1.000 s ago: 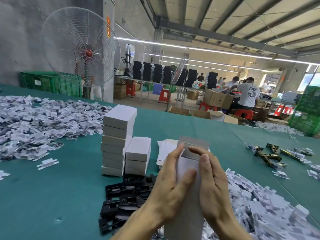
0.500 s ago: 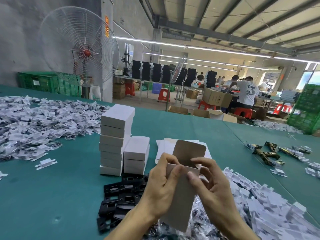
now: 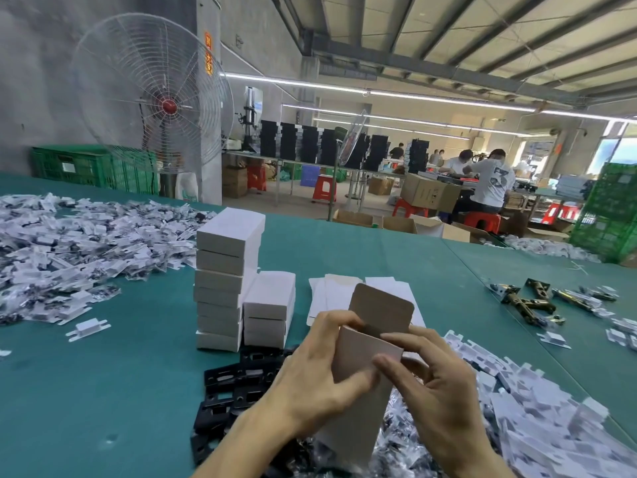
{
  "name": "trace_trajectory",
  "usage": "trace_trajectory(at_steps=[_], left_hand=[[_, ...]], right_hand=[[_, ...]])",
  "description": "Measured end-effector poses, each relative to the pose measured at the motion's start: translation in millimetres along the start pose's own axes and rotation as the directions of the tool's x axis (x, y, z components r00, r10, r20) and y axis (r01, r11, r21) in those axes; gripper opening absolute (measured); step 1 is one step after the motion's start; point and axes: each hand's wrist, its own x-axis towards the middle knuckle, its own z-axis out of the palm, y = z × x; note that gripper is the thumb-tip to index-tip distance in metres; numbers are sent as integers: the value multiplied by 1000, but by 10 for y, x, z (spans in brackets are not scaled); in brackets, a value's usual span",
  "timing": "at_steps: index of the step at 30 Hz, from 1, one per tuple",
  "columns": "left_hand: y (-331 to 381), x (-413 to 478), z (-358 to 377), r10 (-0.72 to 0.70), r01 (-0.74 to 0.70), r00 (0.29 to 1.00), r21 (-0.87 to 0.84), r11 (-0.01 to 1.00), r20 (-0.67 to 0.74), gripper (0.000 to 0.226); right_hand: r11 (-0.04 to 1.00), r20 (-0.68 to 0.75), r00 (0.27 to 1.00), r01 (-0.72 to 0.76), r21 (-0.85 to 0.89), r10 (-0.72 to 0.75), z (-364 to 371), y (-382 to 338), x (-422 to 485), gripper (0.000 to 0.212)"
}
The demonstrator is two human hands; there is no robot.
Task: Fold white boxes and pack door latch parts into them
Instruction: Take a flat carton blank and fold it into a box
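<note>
Both my hands hold one white box [image 3: 358,384] upright above the green table [image 3: 103,391]. Its top flap [image 3: 382,307] stands open, showing the brown inside. My left hand [image 3: 317,374] grips the box's left side, thumb across the front. My right hand [image 3: 431,381] pinches the upper right edge with curled fingers. Flat unfolded box blanks [image 3: 331,291] lie just behind. Two stacks of folded white boxes [image 3: 227,277] stand to the left. Black latch plates [image 3: 238,377] lie under my left wrist. Brass latch bodies [image 3: 531,301] lie at right.
Heaps of bagged white parts cover the table at far left [image 3: 69,232] and lower right [image 3: 517,401]. A large fan [image 3: 155,98] and green crates [image 3: 93,167] stand beyond the table. People work at benches in the background [image 3: 489,181].
The box's top flap, pressed down by my fingers a second ago, now stands open. The box has tilted and dropped slightly lower, and my hands have shifted down its sides.
</note>
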Motion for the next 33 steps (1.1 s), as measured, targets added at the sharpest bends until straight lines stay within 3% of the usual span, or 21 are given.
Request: trace_trajectory(at_steps=[4, 7, 10, 15, 19, 23, 25, 33], left_hand=[[137, -3, -20, 62, -53, 997, 162, 985, -49, 79], [207, 0, 53, 103, -81, 984, 152, 985, -144, 97], [181, 15, 93, 77, -62, 981, 89, 994, -177, 93], [102, 11, 105, -9, 9, 996, 6, 1000, -93, 72], [90, -14, 109, -10, 10, 1000, 12, 1000, -29, 71], [123, -31, 127, 10, -9, 999, 38, 999, -46, 72], [142, -33, 137, 7, -4, 998, 38, 999, -62, 72], [191, -14, 78, 79, -62, 979, 91, 994, -187, 78]], right_hand=[[1000, -105, 994, -3, 5, 3, 32, -25, 24, 27], [1000, -166, 986, 10, -17, -12, 88, -88, 32, 29], [1000, -173, 985, 4, 3, -4, 139, -121, 10, 25], [998, -94, 994, -59, 6, 59, 117, -85, -4, 16], [998, 0, 998, -67, -13, 67, 17, -128, 2, 16], [986, -65, 998, -6, 168, 17, 16, -319, 57, 17], [973, -67, 994, -72, 219, 88, 51, -406, 102, 4], [916, 103, 948, -316, 247, 300, -16, -460, 150, 19]])
